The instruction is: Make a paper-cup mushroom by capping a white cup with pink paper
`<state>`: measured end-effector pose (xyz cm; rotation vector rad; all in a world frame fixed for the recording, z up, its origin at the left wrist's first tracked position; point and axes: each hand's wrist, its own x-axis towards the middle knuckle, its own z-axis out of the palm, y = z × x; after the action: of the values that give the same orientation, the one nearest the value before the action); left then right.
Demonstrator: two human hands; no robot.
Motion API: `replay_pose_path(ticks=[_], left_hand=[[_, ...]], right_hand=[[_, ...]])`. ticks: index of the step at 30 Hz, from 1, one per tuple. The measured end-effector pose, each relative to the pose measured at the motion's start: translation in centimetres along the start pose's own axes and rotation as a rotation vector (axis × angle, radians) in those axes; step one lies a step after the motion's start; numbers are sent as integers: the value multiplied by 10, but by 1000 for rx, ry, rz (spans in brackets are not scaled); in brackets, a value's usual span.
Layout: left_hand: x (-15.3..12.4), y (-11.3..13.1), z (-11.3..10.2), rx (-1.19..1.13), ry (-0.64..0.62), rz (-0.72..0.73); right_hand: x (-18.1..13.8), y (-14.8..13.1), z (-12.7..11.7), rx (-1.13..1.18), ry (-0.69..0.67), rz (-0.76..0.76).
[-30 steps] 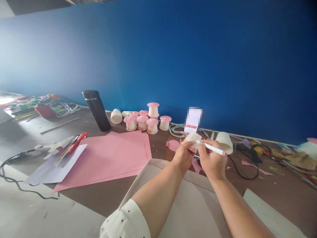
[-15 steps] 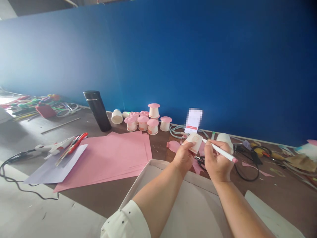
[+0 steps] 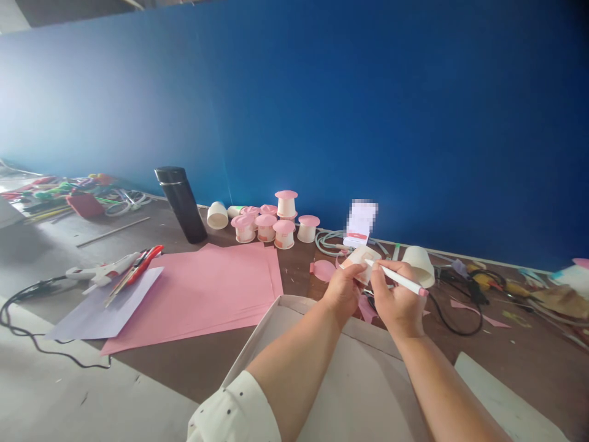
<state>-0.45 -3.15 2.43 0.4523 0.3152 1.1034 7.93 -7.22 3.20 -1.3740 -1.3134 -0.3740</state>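
Note:
A white paper cup is gripped in my left hand, which wraps round its lower side. Orange-pink lines show on the cup's wall. My right hand pinches a white marker with a pink end, its tip at the cup's side. Just behind my right hand another white cup lies on the table. Left of my hands, at the wall, stands a group of small cups with pink paper tops. A pink paper disc lies beside my left hand.
Pink paper sheets lie to the left, with a lilac sheet, a red utility knife and a white glue gun on top. A black flask stands behind. A shallow box sits under my forearms. Cables and scraps lie right.
My right hand and the marker have shifted left, bringing the tip further over the cup's side. The cup in my left hand has turned slightly.

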Motion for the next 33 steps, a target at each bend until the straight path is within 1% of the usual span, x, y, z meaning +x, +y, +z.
replay_pose_path(ticks=[12, 16, 27, 33], left_hand=[[0, 0, 1, 39, 57, -26], [0, -1, -1, 36, 46, -24], [1, -1, -3, 17, -12, 4], [1, -1, -2, -1, -4, 5]], right_hand=[[0, -1, 1, -8, -15, 21], [1, -1, 1, -23, -7, 13], [1, -2, 1, -81, -5, 49], [1, -1, 1, -76, -10, 64]])
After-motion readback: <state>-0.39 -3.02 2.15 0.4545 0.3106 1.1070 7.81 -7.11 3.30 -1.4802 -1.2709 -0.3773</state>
